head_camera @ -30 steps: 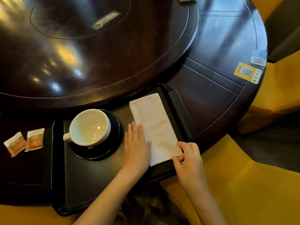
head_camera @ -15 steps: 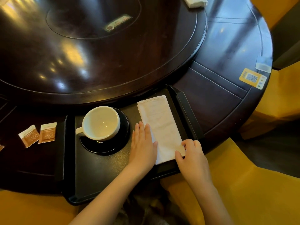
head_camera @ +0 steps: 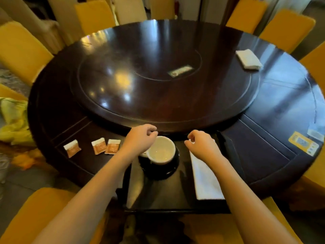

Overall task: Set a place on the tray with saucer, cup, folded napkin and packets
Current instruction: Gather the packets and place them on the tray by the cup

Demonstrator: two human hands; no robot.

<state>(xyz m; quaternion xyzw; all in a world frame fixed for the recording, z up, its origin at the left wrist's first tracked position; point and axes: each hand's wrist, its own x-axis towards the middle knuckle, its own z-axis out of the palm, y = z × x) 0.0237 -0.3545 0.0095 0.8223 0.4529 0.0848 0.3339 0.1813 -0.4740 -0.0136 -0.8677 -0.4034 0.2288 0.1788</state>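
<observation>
A black tray (head_camera: pixel 163 196) lies at the near edge of the round dark table. On it a white cup (head_camera: pixel 161 150) stands on a black saucer (head_camera: pixel 161 171), and a folded white napkin (head_camera: pixel 205 180) lies along the tray's right side. Three brown-and-white packets (head_camera: pixel 72 148) (head_camera: pixel 98 145) (head_camera: pixel 113 146) rest on the table left of the tray. My left hand (head_camera: pixel 139 139) hovers above the cup's left rim, fingers loosely curled, holding nothing. My right hand (head_camera: pixel 201 144) hangs over the napkin's far end, fingers curled and empty.
A raised turntable (head_camera: pixel 158 81) fills the table's middle. A second folded white cloth (head_camera: pixel 248 59) lies far right on it. A yellow QR sticker (head_camera: pixel 303 143) is on the table's right edge. Yellow chairs (head_camera: pixel 21 48) ring the table, and yellow-green cloth (head_camera: pixel 14 120) lies at the left.
Both hands have lifted off the napkin and moved forward above the tray's far end. The camera has tilted up, bringing the whole table into view.
</observation>
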